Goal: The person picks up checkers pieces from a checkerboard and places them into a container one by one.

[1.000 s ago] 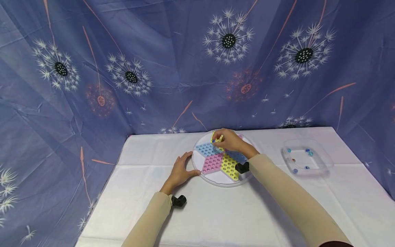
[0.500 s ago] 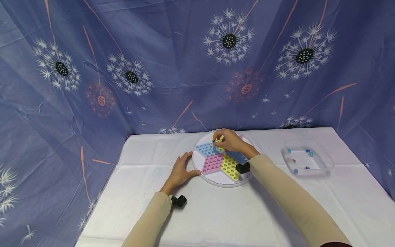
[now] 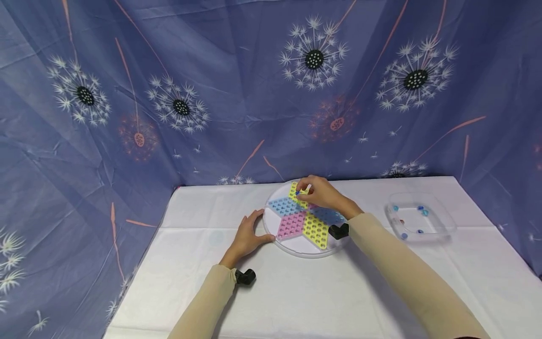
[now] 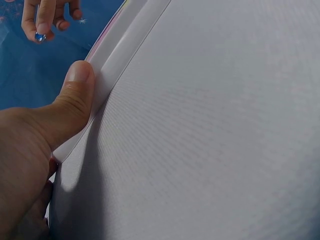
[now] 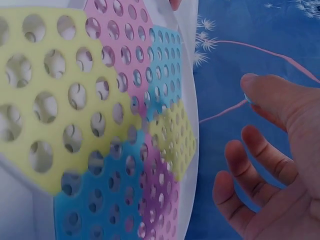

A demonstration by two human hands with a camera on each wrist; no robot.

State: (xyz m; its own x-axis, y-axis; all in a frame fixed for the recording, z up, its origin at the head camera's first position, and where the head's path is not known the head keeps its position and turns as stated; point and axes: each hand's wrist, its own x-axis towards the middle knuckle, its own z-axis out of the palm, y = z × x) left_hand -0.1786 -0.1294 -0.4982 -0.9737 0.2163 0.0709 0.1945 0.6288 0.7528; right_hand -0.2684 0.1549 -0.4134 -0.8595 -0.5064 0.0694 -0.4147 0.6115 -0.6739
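In the head view, my right hand (image 3: 322, 192) pinches a blue marble (image 3: 298, 192) over the far yellow section of a round white Chinese checkers board (image 3: 296, 244). The left wrist view shows the marble (image 4: 40, 37) at the tips of thumb and forefinger; in the right wrist view the thumb covers most of it. My left hand (image 3: 247, 237) is spread along the board's left rim, its thumb (image 4: 77, 85) touching the edge. The board's star has yellow (image 3: 316, 229), pink (image 3: 291, 225) and blue (image 3: 282, 205) sections full of round holes.
A clear plastic tub (image 3: 450, 233) with several marbles, mostly blue and one brownish, stands at the right. White cloth (image 3: 296, 301) covers the table. Blue curtains (image 3: 237, 94) with dandelion prints hang behind and at the sides.
My right hand has shifted slightly to the right with the marble, showing more of the far yellow section. My left hand has stayed at the board's rim.
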